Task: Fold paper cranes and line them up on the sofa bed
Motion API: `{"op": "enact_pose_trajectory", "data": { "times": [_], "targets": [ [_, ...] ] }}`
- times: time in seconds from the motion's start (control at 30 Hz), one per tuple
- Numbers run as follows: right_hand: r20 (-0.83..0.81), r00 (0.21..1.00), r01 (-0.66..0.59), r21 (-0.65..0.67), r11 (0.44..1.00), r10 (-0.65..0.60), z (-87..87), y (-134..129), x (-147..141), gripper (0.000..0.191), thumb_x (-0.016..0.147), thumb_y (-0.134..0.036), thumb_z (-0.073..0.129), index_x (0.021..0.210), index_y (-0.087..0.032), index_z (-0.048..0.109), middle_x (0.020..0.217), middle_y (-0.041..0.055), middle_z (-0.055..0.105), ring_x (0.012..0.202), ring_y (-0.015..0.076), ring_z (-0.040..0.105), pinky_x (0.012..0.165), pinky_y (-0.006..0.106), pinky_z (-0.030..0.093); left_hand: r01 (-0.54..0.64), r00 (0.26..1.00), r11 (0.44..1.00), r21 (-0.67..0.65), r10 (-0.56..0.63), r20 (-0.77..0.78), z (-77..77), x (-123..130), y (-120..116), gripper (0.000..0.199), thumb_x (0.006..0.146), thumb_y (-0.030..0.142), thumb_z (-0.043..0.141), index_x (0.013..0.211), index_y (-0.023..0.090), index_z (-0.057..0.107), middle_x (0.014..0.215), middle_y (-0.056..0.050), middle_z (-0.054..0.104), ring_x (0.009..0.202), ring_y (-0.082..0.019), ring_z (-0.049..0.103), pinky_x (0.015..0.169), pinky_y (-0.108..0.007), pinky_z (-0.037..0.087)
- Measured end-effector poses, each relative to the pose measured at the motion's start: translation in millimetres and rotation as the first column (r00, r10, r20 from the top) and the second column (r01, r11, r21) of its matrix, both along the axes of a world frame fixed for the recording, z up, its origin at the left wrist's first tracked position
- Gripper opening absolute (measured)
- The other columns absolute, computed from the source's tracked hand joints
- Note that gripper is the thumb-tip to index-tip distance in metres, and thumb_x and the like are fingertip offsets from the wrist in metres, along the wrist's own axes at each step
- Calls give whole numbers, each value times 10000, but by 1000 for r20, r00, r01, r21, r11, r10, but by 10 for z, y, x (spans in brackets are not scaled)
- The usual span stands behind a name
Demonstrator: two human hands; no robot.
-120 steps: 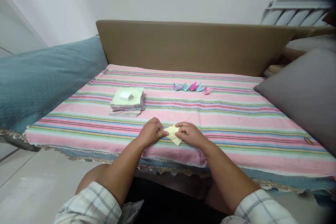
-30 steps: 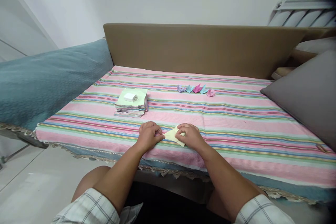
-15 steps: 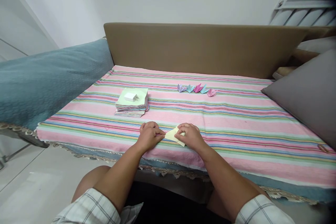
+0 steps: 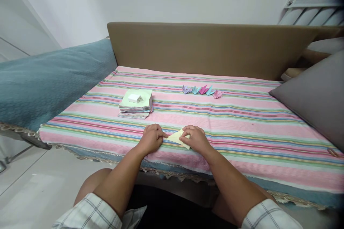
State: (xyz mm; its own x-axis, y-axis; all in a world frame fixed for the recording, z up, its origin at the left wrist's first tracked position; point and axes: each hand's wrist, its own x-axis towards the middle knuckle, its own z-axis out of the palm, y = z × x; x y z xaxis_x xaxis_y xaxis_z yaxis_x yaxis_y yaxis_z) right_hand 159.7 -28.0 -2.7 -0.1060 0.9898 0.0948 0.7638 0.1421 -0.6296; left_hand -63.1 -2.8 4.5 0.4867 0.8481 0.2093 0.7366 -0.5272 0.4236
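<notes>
A pale yellow piece of folded paper [image 4: 176, 137] lies on the striped cloth, its narrow point toward the left. My left hand [image 4: 152, 138] is closed, with curled fingers, and its thumb and fingertip meet at that narrow point. At the wider end, my right hand [image 4: 196, 139] pinches the paper between thumb and fingers, covering part of it. Beyond my hands stands a row of several small folded paper figures [image 4: 203, 89] in purple, blue and pink. To the left sits a stack of paper sheets [image 4: 135, 105] with a white plug adapter [image 4: 134, 98] on top.
The pink striped cloth [image 4: 236, 128] covers the seat, with a brown backrest [image 4: 201, 48] behind. A blue-covered armrest [image 4: 53, 78] rises at the left, a grey cushion [image 4: 314, 96] at the right. A small brown loop [image 4: 332, 152] lies near the right edge.
My left thumb and fingertip have shifted slightly left along the paper, so more of its narrow point shows. The right hand keeps its pinch. The view has moved very slightly.
</notes>
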Motion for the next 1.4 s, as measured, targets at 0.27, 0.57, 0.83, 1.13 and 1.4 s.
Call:
{"op": "enact_pose_trajectory", "data": {
  "times": [0.27, 0.57, 0.83, 1.13, 1.4],
  "targets": [
    [21, 1000, -7, 30, 1000, 6, -13, 5, 8, 65, 697, -317, 659, 669, -262, 679, 1041, -9, 651, 994, 205, 541, 913, 386, 307, 166, 985, 912, 376, -170, -22, 31, 243, -445, 272, 766, 127, 472, 970, 184, 643, 914, -72, 525, 883, -209, 472, 801, -376, 410],
    [8, 1000, -13, 39, 999, 12, -14, 10, 8, 71, 705, -313, 660, 658, -266, 687, 1039, -10, 658, 983, 204, 550, 913, 392, 315, 136, 980, 921, 364, -70, -187, -229, 111, -533, 533, 787, 424, 595, 1280, 259, 481, 1074, -117, 471, 1011, -277, 440, 875, -472, 411],
    [15, 1000, -7, 35, 999, 6, 3, -7, 4, 69, 713, -298, 649, 667, -261, 684, 1041, -15, 654, 996, 200, 549, 918, 389, 317, 108, 979, 940, 324, -45, -198, -243, 115, -521, 562, 752, 439, 637, 1275, 288, 498, 1089, -107, 452, 1024, -278, 430, 890, -469, 401],
    [4, 1000, -2, 23, 1000, 1, 24, -15, -8, 79, 709, -282, 638, 645, -257, 676, 1039, -13, 657, 993, 206, 547, 919, 398, 312, 39, 979, 963, 265, 16, -201, -167, 22, -495, 571, 711, 504, 660, 1240, 325, 538, 1059, -95, 454, 994, -270, 445, 875, -460, 386],
    [-6, 1000, -1, 22, 1000, 1, 32, -19, -7, 81, 703, -274, 632, 639, -256, 679, 1036, -8, 655, 990, 202, 544, 924, 394, 310, 21, 992, 922, 388, 28, -122, -43, 38, -506, 368, 770, 476, 595, 1031, 219, 636, 1016, -99, 510, 997, -271, 478, 910, -504, 369]
  ]
}}
